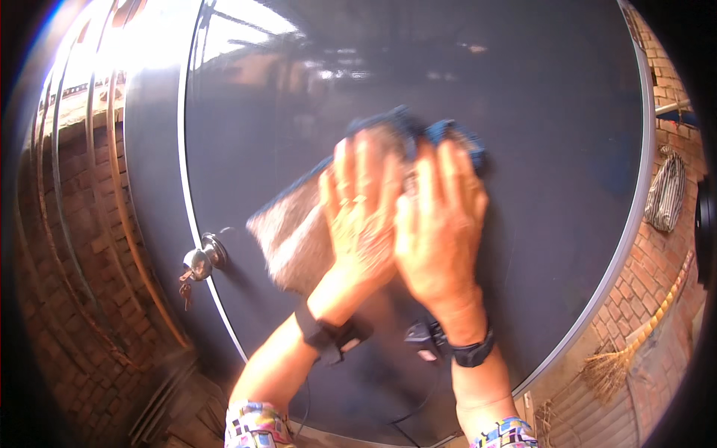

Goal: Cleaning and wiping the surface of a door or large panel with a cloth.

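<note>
A dark, glossy door with a pale metal edge fills the middle of the view. My left hand lies flat with spread fingers on a light cloth with blue edging, pressing it against the door. Beside it, almost touching, my right hand rests on the cloth's right part, where a blue edge bunches above the fingertips. Both hands are slightly blurred. Dark straps with small devices circle both wrists. A round metal doorknob with keys hanging from it sits left of the cloth.
Long poles lean by a brick wall on the left. At right, a striped cloth hangs on a brick wall, above a straw broom with a yellowish handle. Corrugated sheeting lies at lower right.
</note>
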Motion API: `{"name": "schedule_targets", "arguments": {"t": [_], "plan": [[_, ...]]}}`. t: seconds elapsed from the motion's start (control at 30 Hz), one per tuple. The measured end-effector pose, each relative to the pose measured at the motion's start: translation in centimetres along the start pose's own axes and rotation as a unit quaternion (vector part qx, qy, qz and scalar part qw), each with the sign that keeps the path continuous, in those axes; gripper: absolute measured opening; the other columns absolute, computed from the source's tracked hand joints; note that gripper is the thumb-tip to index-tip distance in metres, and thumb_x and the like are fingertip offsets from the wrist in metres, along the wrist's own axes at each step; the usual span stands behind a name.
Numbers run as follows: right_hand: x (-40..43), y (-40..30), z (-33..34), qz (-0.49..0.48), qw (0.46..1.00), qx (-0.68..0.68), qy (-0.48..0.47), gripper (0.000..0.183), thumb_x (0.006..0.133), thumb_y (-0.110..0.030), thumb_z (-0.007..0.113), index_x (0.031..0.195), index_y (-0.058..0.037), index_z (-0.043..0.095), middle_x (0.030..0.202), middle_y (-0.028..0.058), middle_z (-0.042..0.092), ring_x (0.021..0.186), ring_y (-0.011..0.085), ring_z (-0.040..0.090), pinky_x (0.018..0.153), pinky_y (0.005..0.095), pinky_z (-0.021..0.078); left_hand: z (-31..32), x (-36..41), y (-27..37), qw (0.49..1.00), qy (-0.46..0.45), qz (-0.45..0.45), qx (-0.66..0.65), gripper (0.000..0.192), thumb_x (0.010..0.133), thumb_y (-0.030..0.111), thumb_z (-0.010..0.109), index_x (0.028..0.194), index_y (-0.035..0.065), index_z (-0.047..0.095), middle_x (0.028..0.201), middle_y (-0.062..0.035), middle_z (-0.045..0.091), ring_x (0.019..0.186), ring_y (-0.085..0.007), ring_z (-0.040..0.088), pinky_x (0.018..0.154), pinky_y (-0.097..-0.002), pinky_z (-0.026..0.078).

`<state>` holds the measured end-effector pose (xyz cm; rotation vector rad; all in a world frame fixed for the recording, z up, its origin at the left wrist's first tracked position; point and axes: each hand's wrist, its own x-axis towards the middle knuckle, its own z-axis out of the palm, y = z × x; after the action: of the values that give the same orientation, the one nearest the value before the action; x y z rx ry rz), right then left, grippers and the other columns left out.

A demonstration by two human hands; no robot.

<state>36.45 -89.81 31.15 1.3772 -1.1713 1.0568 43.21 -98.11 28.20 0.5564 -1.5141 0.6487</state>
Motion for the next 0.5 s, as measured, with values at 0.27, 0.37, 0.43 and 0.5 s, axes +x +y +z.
{"name": "schedule_targets", "arguments": {"t": [0.27,0.37,0.43,0.5], "plan": [[8.1,-0.1,3.0,-0.067,0.986,-0.015,0.152,0.044,0.078,-0.019,0.055,0.118,-0.0010,0.048,0.122,0.0184,0.047,0.118,0.0308,0.040,0.094,0.0435,0.0311,0.4,8.2,-4.7,0.991,0.096,0.065,0.070,0.049,0.083,0.025,0.048,0.129,0.0086,0.042,0.142,-0.0152,0.028,0.131,-0.0333,0.023,0.102,-0.0498,0.019],[9.1,-5.0,6.6,-0.116,0.984,0.042,0.128,0.044,0.078,-0.020,0.053,0.116,-0.0001,0.050,0.120,0.0181,0.049,0.118,0.0309,0.040,0.095,0.0429,0.0309,-0.5,6.0,-10.5,0.979,0.086,0.002,0.184,0.053,0.086,0.031,0.045,0.134,0.0096,0.035,0.144,-0.0147,0.022,0.130,-0.0336,0.023,0.100,-0.0471,0.020],[7.7,-5.5,7.7,-0.143,0.983,0.052,0.103,0.045,0.080,-0.023,0.051,0.118,0.0007,0.049,0.122,0.0188,0.047,0.119,0.0319,0.039,0.099,0.0435,0.0277,1.0,3.5,-10.1,0.981,0.092,-0.070,0.158,0.054,0.086,0.031,0.045,0.134,0.0099,0.034,0.145,-0.0146,0.021,0.130,-0.0339,0.022,0.100,-0.0473,0.020],[5.8,-6.0,9.1,-0.156,0.986,0.049,0.032,0.056,0.085,-0.038,0.042,0.128,-0.0016,0.042,0.132,0.0201,0.039,0.127,0.0336,0.029,0.106,0.0455,0.0147,1.6,0.9,-9.6,0.977,0.094,-0.128,0.140,0.055,0.086,0.031,0.045,0.135,0.0101,0.034,0.145,-0.0146,0.020,0.130,-0.0341,0.021,0.100,-0.0475,0.020]]}}
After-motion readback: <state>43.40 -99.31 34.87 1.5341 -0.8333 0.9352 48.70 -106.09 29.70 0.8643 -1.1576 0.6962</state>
